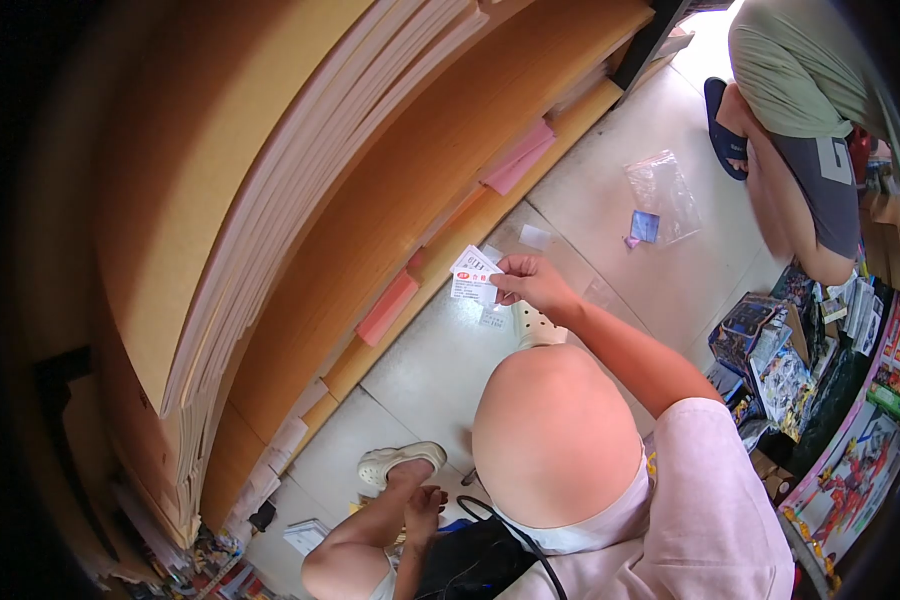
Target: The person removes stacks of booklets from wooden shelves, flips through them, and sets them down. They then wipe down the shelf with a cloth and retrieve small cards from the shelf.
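My right hand [530,284] is closed, pinching a few small white printed cards [473,280] with red and black characters. The cards are fanned slightly and held above the tiled floor. My left hand [423,512] is low in the view, beside my bent left leg, its fingers curled. What it holds, if anything, is hidden. Under my right hand a small printed slip [492,317] shows near my cream clog [536,327]. A white slip [535,237] lies on the floor just beyond the hand.
Wooden shelves [450,150] with stacked sheets run along the left. Pink papers [388,308] stick out low down. A clear plastic bag [670,195] and a blue card [644,226] lie on the floor. Another person [805,90] squats at upper right, near piled boxes [760,335].
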Action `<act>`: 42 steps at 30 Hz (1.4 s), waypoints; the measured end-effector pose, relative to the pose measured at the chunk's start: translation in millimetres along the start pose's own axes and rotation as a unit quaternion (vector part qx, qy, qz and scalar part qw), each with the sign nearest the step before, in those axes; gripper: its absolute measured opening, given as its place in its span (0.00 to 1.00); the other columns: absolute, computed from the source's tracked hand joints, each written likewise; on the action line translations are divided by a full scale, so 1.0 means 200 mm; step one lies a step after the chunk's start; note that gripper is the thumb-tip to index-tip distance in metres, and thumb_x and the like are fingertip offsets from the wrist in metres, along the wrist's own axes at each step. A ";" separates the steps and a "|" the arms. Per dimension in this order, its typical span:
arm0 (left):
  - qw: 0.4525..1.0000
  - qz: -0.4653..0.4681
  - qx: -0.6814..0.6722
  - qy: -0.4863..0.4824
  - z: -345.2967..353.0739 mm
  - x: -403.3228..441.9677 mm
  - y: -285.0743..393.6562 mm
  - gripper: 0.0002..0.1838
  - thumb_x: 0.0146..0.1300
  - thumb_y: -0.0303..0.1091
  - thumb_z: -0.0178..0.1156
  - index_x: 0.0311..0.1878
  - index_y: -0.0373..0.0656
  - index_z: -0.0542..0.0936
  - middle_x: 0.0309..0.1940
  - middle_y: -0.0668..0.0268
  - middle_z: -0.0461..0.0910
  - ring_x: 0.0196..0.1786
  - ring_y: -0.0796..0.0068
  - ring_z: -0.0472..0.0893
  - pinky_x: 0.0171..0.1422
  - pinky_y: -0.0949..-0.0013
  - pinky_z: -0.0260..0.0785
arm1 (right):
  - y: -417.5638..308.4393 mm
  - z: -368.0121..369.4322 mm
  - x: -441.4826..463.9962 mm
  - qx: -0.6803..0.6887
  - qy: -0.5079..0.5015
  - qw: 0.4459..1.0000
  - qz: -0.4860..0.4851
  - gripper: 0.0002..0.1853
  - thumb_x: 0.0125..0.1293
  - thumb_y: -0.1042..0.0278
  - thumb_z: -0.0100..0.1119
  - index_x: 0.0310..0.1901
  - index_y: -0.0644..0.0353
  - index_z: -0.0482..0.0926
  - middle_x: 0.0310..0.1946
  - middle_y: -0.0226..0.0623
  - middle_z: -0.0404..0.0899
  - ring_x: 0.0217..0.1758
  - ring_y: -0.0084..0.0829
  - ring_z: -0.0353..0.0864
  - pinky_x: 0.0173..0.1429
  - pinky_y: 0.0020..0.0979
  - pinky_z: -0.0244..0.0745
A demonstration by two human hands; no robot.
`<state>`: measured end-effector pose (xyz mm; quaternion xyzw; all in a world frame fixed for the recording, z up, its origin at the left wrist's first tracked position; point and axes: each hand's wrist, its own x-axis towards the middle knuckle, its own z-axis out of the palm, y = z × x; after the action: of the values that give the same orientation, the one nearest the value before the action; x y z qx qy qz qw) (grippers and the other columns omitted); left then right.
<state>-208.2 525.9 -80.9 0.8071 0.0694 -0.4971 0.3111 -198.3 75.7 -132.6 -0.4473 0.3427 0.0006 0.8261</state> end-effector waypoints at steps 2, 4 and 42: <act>1.000 -0.004 -0.023 -0.006 0.00 0.01 -0.03 0.10 0.63 0.32 0.51 0.43 0.35 0.72 0.33 0.61 0.79 0.35 0.74 0.79 0.39 0.72 0.73 | 0.00 0.00 0.00 0.001 0.001 1.000 0.001 0.07 0.60 0.68 0.56 0.35 0.63 0.76 0.26 0.30 0.76 0.29 0.20 0.75 0.36 0.21 0.72; 0.999 -0.007 -0.039 -0.009 0.00 0.01 -0.03 0.10 0.63 0.33 0.51 0.43 0.35 0.72 0.33 0.62 0.79 0.36 0.74 0.79 0.40 0.72 0.72 | -0.02 0.00 -0.01 -0.005 0.002 1.000 -0.002 0.06 0.61 0.68 0.56 0.34 0.62 0.75 0.25 0.29 0.76 0.29 0.19 0.75 0.36 0.20 0.71; 0.994 0.100 -0.047 0.021 -0.02 0.00 -0.05 0.08 0.64 0.32 0.51 0.38 0.37 0.72 0.31 0.64 0.79 0.33 0.78 0.77 0.37 0.74 0.70 | 0.16 -0.24 -0.10 -0.304 0.098 0.943 -0.090 0.18 0.58 0.64 0.58 0.46 0.66 0.75 0.34 0.39 0.79 0.34 0.25 0.76 0.36 0.25 0.71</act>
<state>-208.5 535.8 -84.3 0.8046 0.0178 -0.4428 0.3952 -251.1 65.1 -162.9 -0.7038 0.3636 -0.0136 0.6101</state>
